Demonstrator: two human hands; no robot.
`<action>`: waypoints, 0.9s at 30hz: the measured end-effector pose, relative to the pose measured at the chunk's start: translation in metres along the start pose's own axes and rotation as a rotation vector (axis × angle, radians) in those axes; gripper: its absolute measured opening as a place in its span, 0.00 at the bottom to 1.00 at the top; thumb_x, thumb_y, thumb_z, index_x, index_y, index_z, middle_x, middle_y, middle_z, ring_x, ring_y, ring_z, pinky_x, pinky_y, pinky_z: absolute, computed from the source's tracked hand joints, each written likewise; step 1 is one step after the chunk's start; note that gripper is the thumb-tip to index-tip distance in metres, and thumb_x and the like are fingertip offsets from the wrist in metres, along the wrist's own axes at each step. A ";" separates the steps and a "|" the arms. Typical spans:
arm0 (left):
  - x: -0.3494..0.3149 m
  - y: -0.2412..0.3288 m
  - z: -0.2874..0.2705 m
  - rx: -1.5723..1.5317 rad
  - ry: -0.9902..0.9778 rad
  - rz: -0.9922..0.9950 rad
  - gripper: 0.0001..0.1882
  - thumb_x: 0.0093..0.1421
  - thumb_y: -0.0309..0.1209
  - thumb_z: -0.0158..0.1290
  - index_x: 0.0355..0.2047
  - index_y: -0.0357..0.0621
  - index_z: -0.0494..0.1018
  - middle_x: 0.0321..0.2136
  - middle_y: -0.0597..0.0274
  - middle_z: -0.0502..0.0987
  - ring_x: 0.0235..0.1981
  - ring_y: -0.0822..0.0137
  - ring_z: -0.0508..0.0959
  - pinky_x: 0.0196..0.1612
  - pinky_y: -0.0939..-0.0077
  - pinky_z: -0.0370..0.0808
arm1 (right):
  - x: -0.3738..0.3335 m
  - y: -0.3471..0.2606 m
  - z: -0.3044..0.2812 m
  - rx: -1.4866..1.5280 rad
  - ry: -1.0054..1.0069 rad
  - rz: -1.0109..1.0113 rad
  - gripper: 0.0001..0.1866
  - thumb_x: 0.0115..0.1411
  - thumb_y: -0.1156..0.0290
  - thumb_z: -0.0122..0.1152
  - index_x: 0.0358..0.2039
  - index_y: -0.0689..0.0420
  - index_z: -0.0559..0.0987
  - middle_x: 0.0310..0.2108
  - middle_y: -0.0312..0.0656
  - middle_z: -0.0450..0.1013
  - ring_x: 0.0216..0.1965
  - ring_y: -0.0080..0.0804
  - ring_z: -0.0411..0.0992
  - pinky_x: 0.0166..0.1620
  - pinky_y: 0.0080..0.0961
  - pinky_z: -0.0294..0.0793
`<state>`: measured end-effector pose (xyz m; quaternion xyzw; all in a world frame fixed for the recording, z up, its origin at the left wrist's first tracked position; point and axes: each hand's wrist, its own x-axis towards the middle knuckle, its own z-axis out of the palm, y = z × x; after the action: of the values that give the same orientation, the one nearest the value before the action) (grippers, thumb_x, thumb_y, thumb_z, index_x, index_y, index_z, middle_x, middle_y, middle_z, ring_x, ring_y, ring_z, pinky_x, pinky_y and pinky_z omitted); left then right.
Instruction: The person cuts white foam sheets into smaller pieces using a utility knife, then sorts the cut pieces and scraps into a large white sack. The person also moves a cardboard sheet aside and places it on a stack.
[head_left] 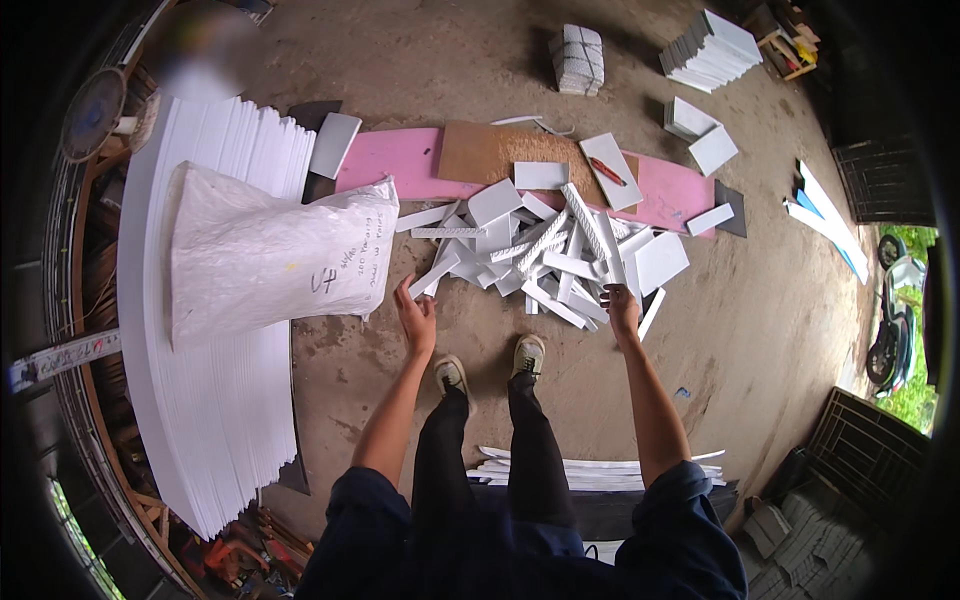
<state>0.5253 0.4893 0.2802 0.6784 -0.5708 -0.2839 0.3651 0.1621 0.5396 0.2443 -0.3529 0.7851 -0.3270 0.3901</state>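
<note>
1. While both arms stretch forward over the floor, the left hand has its fingers loosely spread and pinches the lower end of a white foam strip at the near left edge of the scrap pile.
2. Just past the left fingertips, that strip slants up and away toward the pile; the large white sack lies just beside the hand, to its left.
3. On the other side, the right hand touches a white offcut at the pile's near right edge; whether its fingers pinch the piece or only rest on it cannot be told.
4. Counts: two hands, two shoes, one sack, one pink board, one brown board; the offcuts in the pile are too many and too overlapped to count.
5. Bare brownish concrete floor carries everything; a tall stack of white sheets runs along the left, smaller white stacks sit far ahead, and a parked motorbike and greenery show at the right.
</note>
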 end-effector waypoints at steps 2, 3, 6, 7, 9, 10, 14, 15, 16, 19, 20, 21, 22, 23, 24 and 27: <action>-0.009 -0.028 0.034 0.043 -0.100 -0.028 0.25 0.51 0.14 0.46 0.50 0.38 0.57 0.47 0.50 0.61 0.47 0.56 0.66 0.38 0.72 0.72 | 0.020 0.040 0.008 -0.055 -0.010 0.051 0.12 0.58 0.67 0.44 0.36 0.60 0.74 0.27 0.41 0.74 0.23 0.24 0.72 0.26 0.20 0.68; -0.008 -0.044 0.055 -0.008 -0.132 -0.023 0.24 0.50 0.16 0.47 0.49 0.38 0.57 0.46 0.51 0.62 0.45 0.56 0.68 0.40 0.71 0.71 | 0.032 0.059 0.015 -0.088 -0.008 0.047 0.12 0.58 0.67 0.45 0.36 0.60 0.74 0.28 0.41 0.74 0.24 0.24 0.72 0.26 0.20 0.69; -0.002 -0.094 0.124 0.102 -0.277 -0.031 0.23 0.51 0.20 0.49 0.48 0.39 0.58 0.44 0.53 0.64 0.41 0.60 0.70 0.42 0.67 0.68 | 0.066 0.115 0.045 -0.163 0.002 0.010 0.12 0.57 0.66 0.47 0.37 0.60 0.73 0.29 0.39 0.74 0.25 0.25 0.71 0.30 0.19 0.70; -0.001 -0.111 0.145 0.120 -0.312 -0.022 0.23 0.51 0.22 0.51 0.47 0.40 0.58 0.45 0.53 0.64 0.41 0.59 0.69 0.44 0.65 0.66 | 0.078 0.127 0.059 -0.037 -0.033 0.134 0.13 0.58 0.65 0.48 0.38 0.59 0.72 0.30 0.38 0.73 0.26 0.26 0.71 0.31 0.20 0.71; 0.005 -0.144 0.192 0.191 -0.335 0.095 0.23 0.51 0.24 0.52 0.47 0.40 0.58 0.45 0.52 0.64 0.42 0.57 0.68 0.46 0.63 0.64 | 0.105 0.156 0.089 0.298 -0.028 0.384 0.17 0.57 0.63 0.50 0.43 0.60 0.69 0.33 0.42 0.71 0.27 0.29 0.71 0.33 0.22 0.72; 0.008 -0.158 0.216 0.223 -0.346 0.154 0.23 0.51 0.25 0.52 0.47 0.40 0.58 0.45 0.52 0.64 0.43 0.56 0.68 0.47 0.62 0.63 | 0.117 0.171 0.105 0.508 0.010 0.506 0.19 0.57 0.62 0.51 0.45 0.62 0.68 0.34 0.46 0.71 0.26 0.31 0.71 0.34 0.24 0.72; 0.025 -0.205 0.306 0.109 -0.349 0.311 0.26 0.50 0.30 0.53 0.48 0.39 0.58 0.44 0.48 0.65 0.48 0.50 0.63 0.51 0.61 0.60 | 0.168 0.233 0.165 0.755 0.157 0.796 0.32 0.52 0.52 0.57 0.49 0.62 0.62 0.49 0.52 0.56 0.44 0.43 0.62 0.40 0.32 0.72; 0.032 -0.211 0.325 0.085 -0.361 0.351 0.27 0.51 0.32 0.53 0.49 0.38 0.57 0.45 0.48 0.64 0.48 0.50 0.63 0.51 0.60 0.60 | 0.180 0.242 0.180 0.664 0.281 0.837 0.45 0.45 0.41 0.58 0.50 0.67 0.58 0.50 0.54 0.54 0.48 0.45 0.58 0.47 0.37 0.67; 0.042 -0.214 0.342 0.061 -0.371 0.395 0.28 0.51 0.34 0.53 0.50 0.38 0.57 0.45 0.47 0.64 0.48 0.50 0.63 0.51 0.60 0.59 | 0.195 0.250 0.188 0.440 0.339 0.860 0.49 0.42 0.38 0.58 0.49 0.69 0.57 0.50 0.55 0.53 0.49 0.46 0.57 0.49 0.39 0.64; 0.052 -0.223 0.384 0.097 -0.450 0.450 0.33 0.53 0.42 0.51 0.53 0.37 0.54 0.47 0.46 0.63 0.49 0.48 0.62 0.52 0.59 0.58 | 0.221 0.281 0.202 -0.024 0.425 0.917 0.61 0.32 0.28 0.57 0.47 0.77 0.55 0.50 0.60 0.51 0.53 0.49 0.51 0.55 0.42 0.51; 0.055 -0.229 0.393 0.136 -0.470 0.454 0.35 0.53 0.45 0.51 0.54 0.37 0.53 0.48 0.45 0.63 0.50 0.47 0.61 0.53 0.59 0.57 | 0.222 0.281 0.210 -0.075 0.440 0.884 0.60 0.32 0.31 0.59 0.48 0.75 0.55 0.51 0.58 0.52 0.53 0.49 0.51 0.55 0.42 0.52; 0.054 -0.233 0.401 0.210 -0.427 0.471 0.43 0.49 0.54 0.51 0.55 0.36 0.51 0.49 0.43 0.62 0.50 0.47 0.61 0.54 0.56 0.54 | 0.221 0.282 0.215 -0.068 0.447 0.872 0.59 0.32 0.32 0.61 0.48 0.74 0.55 0.50 0.58 0.53 0.53 0.49 0.51 0.55 0.42 0.51; 0.052 -0.237 0.408 0.309 -0.443 0.448 0.45 0.48 0.55 0.51 0.55 0.35 0.51 0.48 0.43 0.63 0.50 0.47 0.61 0.54 0.55 0.53 | 0.220 0.281 0.218 -0.060 0.455 0.859 0.59 0.31 0.33 0.62 0.49 0.73 0.55 0.50 0.58 0.54 0.53 0.49 0.51 0.55 0.42 0.51; 0.047 -0.237 0.414 0.404 -0.466 0.422 0.46 0.46 0.57 0.52 0.55 0.34 0.52 0.48 0.42 0.63 0.50 0.48 0.61 0.54 0.55 0.52 | 0.218 0.284 0.218 -0.063 0.442 0.828 0.59 0.32 0.36 0.64 0.50 0.72 0.54 0.50 0.58 0.54 0.54 0.50 0.50 0.55 0.42 0.51; 0.043 -0.235 0.418 0.501 -0.487 0.395 0.48 0.45 0.58 0.52 0.55 0.34 0.52 0.48 0.42 0.64 0.51 0.48 0.61 0.54 0.54 0.50 | 0.216 0.285 0.217 -0.068 0.429 0.796 0.59 0.32 0.38 0.65 0.50 0.72 0.52 0.50 0.58 0.54 0.54 0.50 0.50 0.55 0.42 0.51; 0.036 -0.224 0.428 0.656 -0.552 0.376 0.50 0.41 0.59 0.55 0.53 0.32 0.55 0.46 0.43 0.66 0.51 0.51 0.61 0.54 0.54 0.47 | 0.209 0.299 0.210 0.037 0.438 0.707 0.59 0.32 0.44 0.68 0.53 0.69 0.47 0.50 0.59 0.56 0.56 0.51 0.49 0.55 0.43 0.52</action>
<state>0.3154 0.3988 -0.1470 0.5417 -0.8193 -0.1874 0.0110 0.1564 0.4805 -0.1725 0.0232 0.9163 -0.2543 0.3085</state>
